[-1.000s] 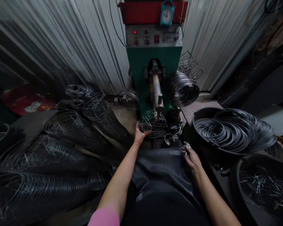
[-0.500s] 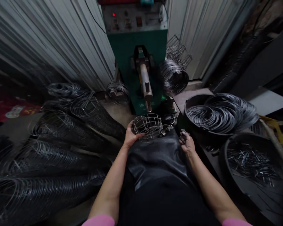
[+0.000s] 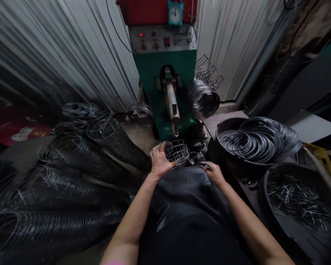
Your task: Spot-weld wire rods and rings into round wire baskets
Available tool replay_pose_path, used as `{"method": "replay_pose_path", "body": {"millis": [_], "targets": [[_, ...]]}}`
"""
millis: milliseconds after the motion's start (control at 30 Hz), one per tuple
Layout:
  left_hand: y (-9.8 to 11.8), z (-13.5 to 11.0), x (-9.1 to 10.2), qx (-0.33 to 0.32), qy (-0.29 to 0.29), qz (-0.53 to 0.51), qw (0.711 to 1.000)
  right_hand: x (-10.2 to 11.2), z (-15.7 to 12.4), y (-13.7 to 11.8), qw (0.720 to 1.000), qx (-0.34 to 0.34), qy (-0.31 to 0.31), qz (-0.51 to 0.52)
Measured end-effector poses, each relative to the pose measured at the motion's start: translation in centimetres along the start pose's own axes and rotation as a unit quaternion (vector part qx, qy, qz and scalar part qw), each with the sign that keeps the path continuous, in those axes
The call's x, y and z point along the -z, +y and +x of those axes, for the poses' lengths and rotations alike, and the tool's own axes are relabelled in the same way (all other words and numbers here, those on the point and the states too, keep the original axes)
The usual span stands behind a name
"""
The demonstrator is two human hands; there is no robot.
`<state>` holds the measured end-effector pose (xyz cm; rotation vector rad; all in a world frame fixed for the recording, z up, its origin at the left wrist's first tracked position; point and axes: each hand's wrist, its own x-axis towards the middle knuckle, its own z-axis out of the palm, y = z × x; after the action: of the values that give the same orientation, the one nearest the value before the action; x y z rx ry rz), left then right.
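My left hand (image 3: 160, 162) is closed round the left side of a small round wire basket (image 3: 179, 151). The basket is tilted on its side, just under the tip of a green machine's metal arm (image 3: 173, 105). My right hand (image 3: 213, 173) is at the right edge of the dark apron (image 3: 182, 184), its fingers pinched together. Whatever lies between those fingers is too small and dark to make out. Close to the right fingertips is a shiny ring-shaped metal part (image 3: 196, 157), with another round piece (image 3: 198, 145) behind it.
The green machine (image 3: 143, 73) has a control panel with a lit red lamp (image 3: 140, 34). To the right stand a black tub of wire rings (image 3: 231, 123) and a tub of short wire pieces (image 3: 262, 191). Long stacks of wire rings (image 3: 63, 217) lie at left. A wire coil (image 3: 203, 98) hangs beside the machine.
My right hand has come inward and turned, from beside the tub towards the ring-shaped part. My left hand has shifted slightly right with the basket and covers more of it. The view has tilted up.
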<state>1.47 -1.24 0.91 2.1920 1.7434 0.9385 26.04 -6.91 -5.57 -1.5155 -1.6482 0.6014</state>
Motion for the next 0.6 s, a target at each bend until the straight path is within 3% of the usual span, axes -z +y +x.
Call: {"method": "replay_pose_path", "body": {"millis": [100, 200, 267, 367, 467, 600], "targets": [[0.8, 0.2, -0.1, -0.02, -0.01, 0.009, 1.0, 1.2, 3.1, -4.7, 0.982, 0.095, -0.087, -0.138], [1.7, 0.3, -0.2, -0.036, -0.032, 0.02, 0.999, 1.0, 5.6, -8.2, 0.948, 0.11, -0.147, -0.261], [2.0, 0.3, -0.2, -0.042, -0.04, 0.022, 0.998, 0.0, 6.4, -9.2, 0.939, 0.109, -0.157, -0.286], [1.9, 0.3, -0.2, -0.045, -0.043, 0.014, 0.998, -1.8, 6.5, -9.0, 0.955, 0.094, -0.119, -0.256], [1.4, 0.7, -0.3, -0.032, -0.056, -0.002, 0.998, -3.0, 6.0, -7.8, 0.977, 0.116, -0.093, -0.152], [0.7, 1.4, -0.3, -0.005, -0.085, -0.028, 0.996, -2.6, 6.3, -7.0, 0.971, 0.179, -0.152, -0.046]]}}
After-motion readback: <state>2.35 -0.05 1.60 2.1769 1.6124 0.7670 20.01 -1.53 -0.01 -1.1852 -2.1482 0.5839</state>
